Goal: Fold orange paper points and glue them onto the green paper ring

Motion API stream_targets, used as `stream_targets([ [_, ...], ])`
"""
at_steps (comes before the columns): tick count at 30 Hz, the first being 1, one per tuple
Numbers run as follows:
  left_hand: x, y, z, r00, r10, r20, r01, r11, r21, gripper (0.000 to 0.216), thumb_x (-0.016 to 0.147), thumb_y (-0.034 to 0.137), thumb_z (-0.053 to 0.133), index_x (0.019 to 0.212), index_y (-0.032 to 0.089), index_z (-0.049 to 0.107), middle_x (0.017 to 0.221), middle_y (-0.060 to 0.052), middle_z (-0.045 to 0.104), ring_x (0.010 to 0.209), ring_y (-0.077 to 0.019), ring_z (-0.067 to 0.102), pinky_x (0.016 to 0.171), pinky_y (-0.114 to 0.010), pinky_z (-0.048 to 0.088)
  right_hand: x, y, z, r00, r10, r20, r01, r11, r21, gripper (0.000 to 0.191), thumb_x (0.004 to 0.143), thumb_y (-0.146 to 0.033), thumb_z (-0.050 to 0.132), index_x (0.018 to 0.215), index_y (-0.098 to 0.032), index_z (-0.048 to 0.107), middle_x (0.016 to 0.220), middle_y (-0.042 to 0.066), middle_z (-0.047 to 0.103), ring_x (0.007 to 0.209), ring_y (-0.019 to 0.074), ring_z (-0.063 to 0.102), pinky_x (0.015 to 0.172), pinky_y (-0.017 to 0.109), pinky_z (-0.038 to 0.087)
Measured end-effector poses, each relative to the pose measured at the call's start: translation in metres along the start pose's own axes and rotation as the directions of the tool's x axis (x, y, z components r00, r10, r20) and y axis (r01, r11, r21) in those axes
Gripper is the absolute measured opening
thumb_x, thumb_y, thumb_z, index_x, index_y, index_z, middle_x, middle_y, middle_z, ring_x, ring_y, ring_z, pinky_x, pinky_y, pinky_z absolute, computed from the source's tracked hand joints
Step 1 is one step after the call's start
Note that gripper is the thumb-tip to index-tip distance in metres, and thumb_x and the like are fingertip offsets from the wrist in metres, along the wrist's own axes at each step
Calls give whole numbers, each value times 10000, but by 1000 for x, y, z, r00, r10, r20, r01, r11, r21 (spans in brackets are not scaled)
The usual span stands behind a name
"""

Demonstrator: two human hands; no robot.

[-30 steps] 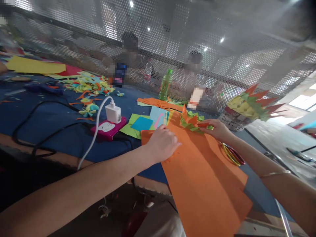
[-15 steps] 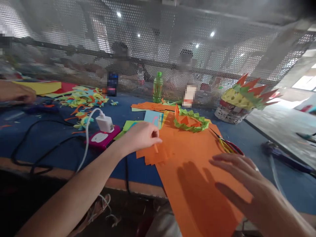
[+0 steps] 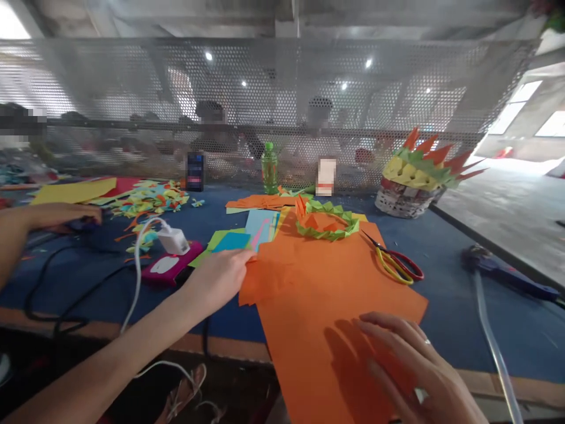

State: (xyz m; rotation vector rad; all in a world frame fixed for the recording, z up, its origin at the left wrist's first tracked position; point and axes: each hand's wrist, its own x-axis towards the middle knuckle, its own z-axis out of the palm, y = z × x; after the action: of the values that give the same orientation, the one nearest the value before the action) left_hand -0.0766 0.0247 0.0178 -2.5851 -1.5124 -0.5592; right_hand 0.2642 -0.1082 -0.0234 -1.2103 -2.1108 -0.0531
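Observation:
My left hand point(image 3: 218, 278) reaches to the near-left corner of a pile of small orange paper squares point(image 3: 273, 280). Its fingers are pinched together at the edge of an orange paper square there. Under the pile and stretching toward me lies a large orange paper sheet point(image 3: 304, 341). Over that sheet's right part, my right hand point(image 3: 415, 359) hovers palm down, fingers spread and holding nothing, its shadow on the paper. A green and orange folded-paper ring point(image 3: 329, 232) rests on the sheet's far end. Scissors with red and yellow handles point(image 3: 392, 265) lie by its right edge.
A woven basket with paper spikes point(image 3: 408, 185) stands far right, a glue gun point(image 3: 507, 274) before it. Behind are a green bottle point(image 3: 269, 169) and a perforated screen. Left are a magenta power box point(image 3: 170, 265), cables, paper scraps point(image 3: 152, 197) and another person's hand point(image 3: 66, 217).
My left hand has moved down and left to the edge of the orange squares. My right hand has moved lower and nearer to me, staying open. The view has tilted up slightly.

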Motion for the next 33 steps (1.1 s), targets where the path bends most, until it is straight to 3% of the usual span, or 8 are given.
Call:
stream_targets([
  [5,10,57,-18,988,70,-138,-101,968,-230,219,1018,275,479,1028,270,698,1052,24,792,964,-153,757,864,-242,595,7,4,7,989,136,-55,-135,991,16,517,966,-377,557,1470,-343,446,1337,70,649,1165,257,683,864,387,642],
  [8,20,98,-8,952,288,-105,-287,714,-639,122,979,147,564,934,219,651,1031,-6,776,999,-130,733,927,-222,583,17,8,13,973,194,-125,-191,981,34,616,932,-419,612,1495,-289,400,1406,106,588,1215,284,639,897,426,615],
  [12,35,116,22,906,406,-124,-398,713,-577,136,939,91,631,876,211,639,975,-15,753,953,-132,703,877,-237,576,29,13,16,985,115,-132,-111,993,36,118,969,-271,563,1058,-322,622,1152,36,710,1113,254,655,892,431,557],
  [17,36,98,42,792,559,-246,-610,736,-293,220,960,37,505,953,185,668,967,-49,748,986,-204,657,1005,-423,448,20,18,11,981,-3,-196,-38,979,-202,207,949,-166,553,1028,-336,639,1047,-27,770,1094,271,662,939,475,433],
  [23,25,91,43,674,644,-363,-707,704,-64,268,992,54,484,1160,168,659,1122,-66,761,1105,-203,635,1095,-407,339,9,14,-1,968,-139,-207,89,969,-231,275,924,-118,591,1126,-276,690,1104,-32,777,1064,205,685,976,387,415],
  [25,26,97,40,764,555,-330,-632,747,-206,263,966,63,481,1092,183,677,1074,-51,763,1039,-205,643,1057,-413,361,11,12,-2,965,-106,-238,73,987,-146,259,913,-85,596,1106,-240,674,1023,-14,776,999,177,693,944,343,445],
  [28,28,107,36,954,297,-36,-262,769,-584,154,949,180,538,906,207,684,839,-6,730,823,-178,649,851,-335,470,14,12,2,962,110,-249,-109,994,17,148,949,-132,584,1058,-229,612,888,-5,727,837,131,692,787,255,510],
  [33,30,113,38,931,102,349,192,679,-709,164,943,297,613,1081,210,631,665,70,608,564,-101,553,539,-194,430,10,16,11,931,322,-172,-311,946,90,260,1010,-244,502,1269,-228,520,980,21,703,877,128,705,717,209,537],
])
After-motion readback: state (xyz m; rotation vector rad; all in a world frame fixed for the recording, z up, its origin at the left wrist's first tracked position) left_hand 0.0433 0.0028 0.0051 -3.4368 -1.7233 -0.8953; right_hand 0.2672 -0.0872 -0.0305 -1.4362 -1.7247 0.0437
